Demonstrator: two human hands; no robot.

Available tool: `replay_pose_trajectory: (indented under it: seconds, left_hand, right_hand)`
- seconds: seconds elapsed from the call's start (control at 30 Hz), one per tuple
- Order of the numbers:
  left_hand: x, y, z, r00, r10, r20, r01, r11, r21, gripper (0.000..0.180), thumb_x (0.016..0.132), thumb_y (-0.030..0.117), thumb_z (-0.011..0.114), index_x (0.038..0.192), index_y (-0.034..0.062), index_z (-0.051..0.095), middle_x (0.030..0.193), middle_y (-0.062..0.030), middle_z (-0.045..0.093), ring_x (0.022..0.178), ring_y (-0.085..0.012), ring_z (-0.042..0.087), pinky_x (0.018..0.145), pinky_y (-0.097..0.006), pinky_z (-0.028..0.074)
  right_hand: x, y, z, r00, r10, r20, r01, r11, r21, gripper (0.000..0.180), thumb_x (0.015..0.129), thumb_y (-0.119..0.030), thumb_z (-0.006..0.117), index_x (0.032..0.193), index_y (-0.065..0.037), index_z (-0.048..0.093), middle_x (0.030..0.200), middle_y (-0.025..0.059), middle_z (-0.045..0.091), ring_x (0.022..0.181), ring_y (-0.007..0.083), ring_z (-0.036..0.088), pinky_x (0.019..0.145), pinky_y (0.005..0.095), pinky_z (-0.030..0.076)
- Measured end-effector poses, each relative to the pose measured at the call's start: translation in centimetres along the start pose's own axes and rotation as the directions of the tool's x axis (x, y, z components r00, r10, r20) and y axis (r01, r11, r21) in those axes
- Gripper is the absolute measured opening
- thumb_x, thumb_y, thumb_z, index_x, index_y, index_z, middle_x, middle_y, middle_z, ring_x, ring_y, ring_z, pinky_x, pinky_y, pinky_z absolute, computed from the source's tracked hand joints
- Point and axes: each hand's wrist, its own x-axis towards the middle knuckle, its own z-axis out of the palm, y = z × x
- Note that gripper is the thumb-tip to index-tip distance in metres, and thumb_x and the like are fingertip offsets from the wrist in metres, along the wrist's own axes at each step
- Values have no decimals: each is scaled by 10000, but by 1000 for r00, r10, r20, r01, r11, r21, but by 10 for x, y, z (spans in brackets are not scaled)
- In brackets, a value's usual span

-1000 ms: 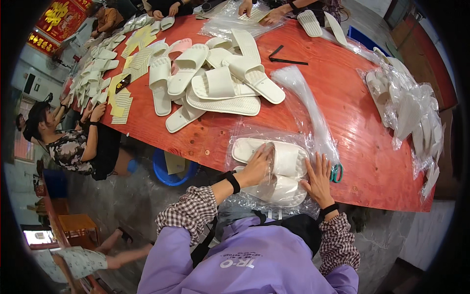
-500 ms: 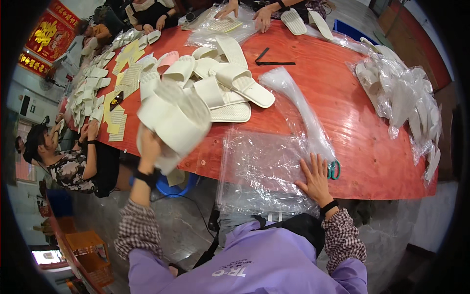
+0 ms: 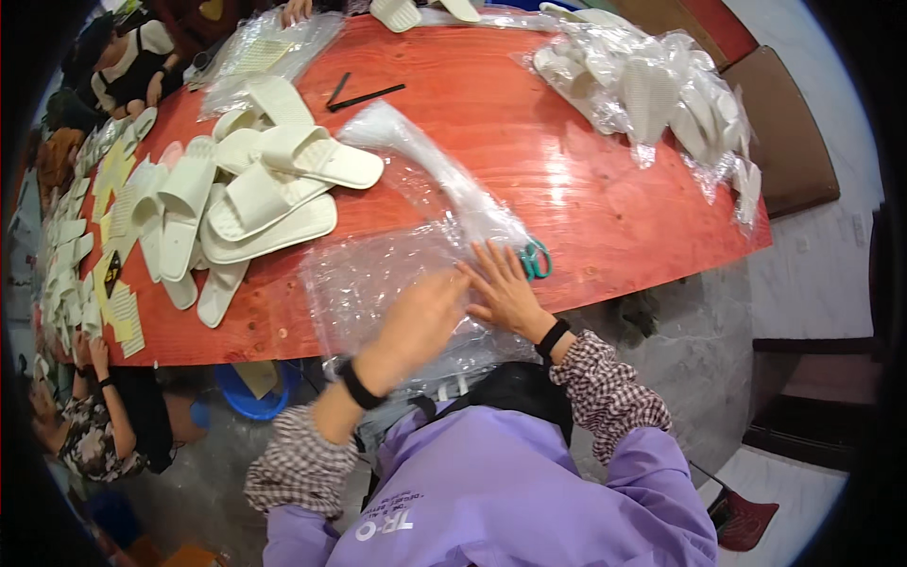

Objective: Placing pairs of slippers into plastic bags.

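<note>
My right hand (image 3: 507, 295) lies with spread fingers on the right edge of a stack of clear plastic bags (image 3: 354, 274) at the table's near edge. Beside its fingertips are scissors (image 3: 537, 259) with teal handles. My left hand (image 3: 420, 317) is over the bags, close to the right hand; motion blurs its fingers, so I cannot tell whether they grip anything. A pile of white slippers (image 3: 269, 236) lies left of the bags. Beyond the bags, a long bundle of clear plastic (image 3: 439, 170) stretches away from the scissors.
Bagged white slippers (image 3: 652, 90) are heaped at the far right of the red table (image 3: 605, 198). Black strips (image 3: 367, 97) lie near the far side. Yellow sheets (image 3: 123, 317) and more slippers line the left. A blue bin (image 3: 250, 389) stands below the edge. Other people (image 3: 104, 416) sit around.
My left hand has let go of the white slippers at the pile and moved right, over the bags. My right hand stays on the bags. The view has swung to the right.
</note>
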Motion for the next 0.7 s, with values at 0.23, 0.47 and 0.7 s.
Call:
replay_pose_trajectory:
  seconds: [0.23, 0.47, 0.7]
  left_hand:
    - [-24, -31, 101, 975, -213, 58, 176, 909, 378, 870, 823, 431, 686, 1520, 114, 274, 1605, -137, 143, 1479, -369, 91, 1127, -669, 28]
    - [-27, -44, 100, 991, -125, 38, 102, 925, 365, 893, 772, 472, 722, 1508, 170, 316, 1592, -111, 197, 1469, -367, 130, 1134, -654, 37]
    - [-6, -39, 85, 995, -99, -3, 91, 900, 426, 810, 744, 480, 738, 1434, 191, 427, 1386, -90, 431, 1272, -321, 369, 1039, -595, 253]
  right_hand:
    - [-16, 45, -29, 923, 333, -194, -185, 824, 535, 585, 811, -4, 596, 1378, -90, 479, 1397, 190, 457, 1333, 394, 375, 1099, 470, 333]
    - [10, 73, -27, 964, 178, -198, -112, 946, 303, 603, 776, -48, 664, 1355, -123, 515, 1381, 181, 475, 1276, 391, 429, 1035, 465, 383]
    - [77, 130, -84, 916, 305, -262, -157, 872, 464, 380, 798, -100, 663, 1178, -105, 639, 1125, 163, 645, 1070, 367, 585, 925, 432, 469]
